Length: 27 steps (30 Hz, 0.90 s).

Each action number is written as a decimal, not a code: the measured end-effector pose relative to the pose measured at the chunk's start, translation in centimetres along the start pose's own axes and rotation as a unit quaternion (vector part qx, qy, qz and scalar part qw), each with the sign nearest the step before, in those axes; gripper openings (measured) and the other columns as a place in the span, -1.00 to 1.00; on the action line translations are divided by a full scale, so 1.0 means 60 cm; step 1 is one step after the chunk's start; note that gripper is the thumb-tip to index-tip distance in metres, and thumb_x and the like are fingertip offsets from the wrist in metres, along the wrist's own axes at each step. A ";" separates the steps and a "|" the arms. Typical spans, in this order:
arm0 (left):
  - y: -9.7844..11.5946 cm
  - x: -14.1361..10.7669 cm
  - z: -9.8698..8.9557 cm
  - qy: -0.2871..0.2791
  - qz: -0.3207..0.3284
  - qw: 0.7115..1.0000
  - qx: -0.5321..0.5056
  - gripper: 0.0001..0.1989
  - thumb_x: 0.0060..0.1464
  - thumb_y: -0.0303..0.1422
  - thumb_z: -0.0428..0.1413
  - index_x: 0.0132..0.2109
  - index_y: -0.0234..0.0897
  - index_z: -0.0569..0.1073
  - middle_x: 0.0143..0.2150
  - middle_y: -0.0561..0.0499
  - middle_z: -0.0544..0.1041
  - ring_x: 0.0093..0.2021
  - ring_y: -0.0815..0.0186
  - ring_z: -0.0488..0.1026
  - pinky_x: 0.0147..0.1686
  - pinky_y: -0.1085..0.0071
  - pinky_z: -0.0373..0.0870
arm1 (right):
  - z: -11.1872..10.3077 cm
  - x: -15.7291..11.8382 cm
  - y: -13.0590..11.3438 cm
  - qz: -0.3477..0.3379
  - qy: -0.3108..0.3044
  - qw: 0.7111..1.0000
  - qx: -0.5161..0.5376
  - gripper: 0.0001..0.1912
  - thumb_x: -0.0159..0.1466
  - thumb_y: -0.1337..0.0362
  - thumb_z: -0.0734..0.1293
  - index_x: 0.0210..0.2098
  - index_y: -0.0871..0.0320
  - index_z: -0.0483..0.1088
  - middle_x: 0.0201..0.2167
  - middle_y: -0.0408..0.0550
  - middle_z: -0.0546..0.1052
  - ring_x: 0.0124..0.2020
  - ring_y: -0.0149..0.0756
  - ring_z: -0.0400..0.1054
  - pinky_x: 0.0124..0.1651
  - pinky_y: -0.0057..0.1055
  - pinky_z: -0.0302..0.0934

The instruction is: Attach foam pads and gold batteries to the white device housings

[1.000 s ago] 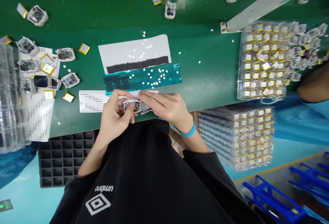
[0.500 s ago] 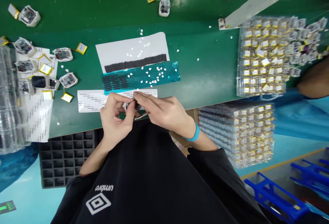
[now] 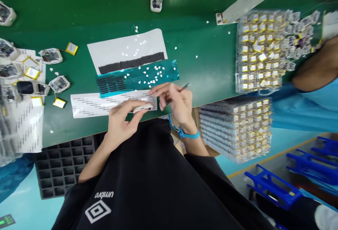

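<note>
Head view. Left hand (image 3: 123, 119) pinches a white casing (image 3: 142, 108) edge-on between thumb and fingers, just above the printed strip (image 3: 89, 107) near the bench's (image 3: 211, 70) front edge. Right hand (image 3: 181, 103) is beside it, apart from the casing, fingers loosely curled about a slim dark tool (image 3: 185, 87); exact grip hidden.

Handling, by judgement: casing light, stiff, a little slippery; rim the best hold, thumb opposite fingertips. Its inside does not show; likely delicate, judging by the open unit (image 3: 59, 83) on the bench, bare circuitry and a foil battery (image 3: 59, 103) on a thin lead.

Materials: casing smooth, rounded, seemingly plastic. Printed strip flat, paper-like. Blue film (image 3: 150, 72) glossy, wrinkled, dotted with white tabs (image 3: 157, 68). Black strips (image 3: 132, 63) narrow, matt, packed in a row on a white sheet (image 3: 111, 50). Bench top green, faintly shiny.
</note>
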<state>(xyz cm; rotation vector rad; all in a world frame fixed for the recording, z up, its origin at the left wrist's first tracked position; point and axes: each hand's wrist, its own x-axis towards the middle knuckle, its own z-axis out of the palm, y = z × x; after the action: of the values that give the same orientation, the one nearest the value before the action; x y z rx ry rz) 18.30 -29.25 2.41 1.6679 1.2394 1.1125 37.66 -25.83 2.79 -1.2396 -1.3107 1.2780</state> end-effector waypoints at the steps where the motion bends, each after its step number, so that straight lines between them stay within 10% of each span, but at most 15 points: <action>1: -0.007 0.002 0.007 -0.016 0.016 1.000 0.018 -0.91 0.35 -0.43 0.20 -0.07 -0.20 0.60 -0.16 0.02 0.70 -0.17 0.27 0.64 -0.14 0.37 0.53 | -0.012 -0.002 0.007 0.002 0.048 0.999 -0.019 -0.38 0.51 -0.18 0.17 -0.42 0.07 0.59 -0.35 -0.07 0.59 -0.43 -0.35 0.42 -0.30 -0.33 0.36; 5: -0.034 0.007 0.032 -0.070 0.004 0.992 0.106 -0.86 0.38 -0.43 0.12 -0.04 -0.20 0.58 -0.09 -0.02 0.70 -0.05 0.14 0.59 0.03 0.17 0.42 | -0.052 -0.018 0.025 0.072 0.085 0.989 -0.093 -0.25 0.46 -0.32 0.13 -0.50 0.08 0.58 -0.59 -0.09 0.50 -0.53 -0.34 0.39 -0.37 -0.33 0.38; 11: -0.050 0.008 0.047 -0.053 0.028 0.990 0.130 -0.85 0.29 -0.44 0.13 -0.07 -0.14 0.55 -0.13 0.00 0.70 -0.09 0.06 0.57 0.01 0.12 0.31 | -0.068 -0.037 0.031 0.119 0.031 0.992 -0.041 -0.50 0.35 -0.19 0.42 -0.31 0.16 0.65 -0.41 -0.02 0.70 -0.40 -0.24 0.64 -0.25 -0.33 0.59; 27: -0.053 0.005 0.053 -0.038 0.023 0.990 0.136 -0.90 0.27 -0.41 0.14 -0.10 -0.17 0.54 -0.14 -0.03 0.70 -0.10 0.07 0.57 0.00 0.11 0.31 | -0.070 -0.036 0.047 0.138 0.075 0.987 0.033 -0.47 0.32 -0.24 0.43 -0.34 0.13 0.59 -0.46 -0.07 0.69 -0.47 -0.24 0.63 -0.37 -0.37 0.60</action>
<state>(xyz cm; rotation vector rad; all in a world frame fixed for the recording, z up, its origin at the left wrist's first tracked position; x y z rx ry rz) 20.37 -28.44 -1.53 1.9327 1.3561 0.9278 42.20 -27.65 0.33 -1.4782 -1.0066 1.3770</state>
